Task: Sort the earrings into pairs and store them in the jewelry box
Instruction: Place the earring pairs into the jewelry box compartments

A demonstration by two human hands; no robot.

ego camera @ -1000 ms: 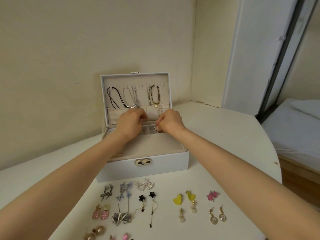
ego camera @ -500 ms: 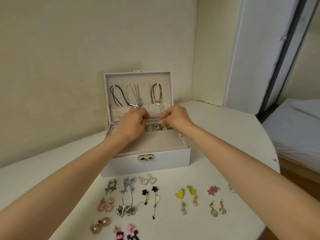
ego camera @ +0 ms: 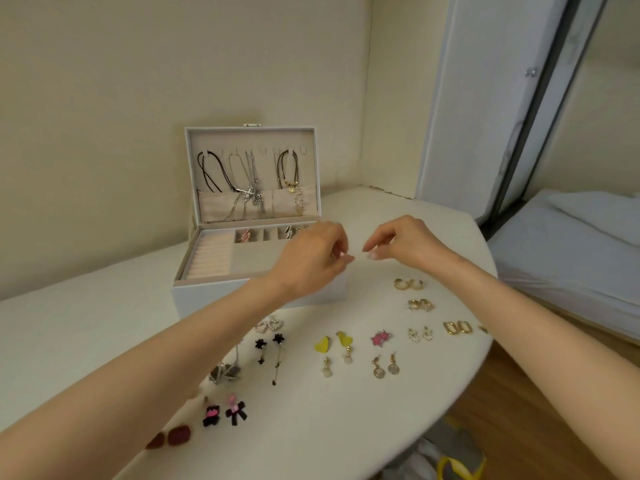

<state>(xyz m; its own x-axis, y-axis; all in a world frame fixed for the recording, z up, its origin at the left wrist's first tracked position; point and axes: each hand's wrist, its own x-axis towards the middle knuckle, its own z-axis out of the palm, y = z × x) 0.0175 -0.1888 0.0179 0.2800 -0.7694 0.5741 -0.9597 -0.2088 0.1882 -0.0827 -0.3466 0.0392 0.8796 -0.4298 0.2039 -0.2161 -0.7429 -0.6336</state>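
The white jewelry box [ego camera: 221, 296] stands open at the back of the table, necklaces [ego camera: 252, 181] hanging in its lid. Its small back compartments hold a pink pair [ego camera: 245, 235] and a striped pair [ego camera: 289, 231]. My left hand [ego camera: 311, 261] hovers over the box's right front corner, fingers loosely curled, holding nothing. My right hand [ego camera: 403, 242] hangs just right of it, also with nothing in it. Several pairs lie in front: gold hoops [ego camera: 408, 284], yellow hearts [ego camera: 333, 342], pink stars [ego camera: 381, 338], black flowers [ego camera: 269, 342], black-and-pink bows [ego camera: 225, 413].
The white table [ego camera: 69, 341] is rounded at its right edge, with wooden floor [ego camera: 519, 410] below. A bed [ego camera: 571, 244] stands to the right. Beige walls meet in a corner behind the box. A yellow-handled bag [ego camera: 453, 462] sits on the floor.
Both hands have left the back compartments of the box and moved right and toward me. The striped earrings now lie in a compartment. The view has swung right, showing more pairs.
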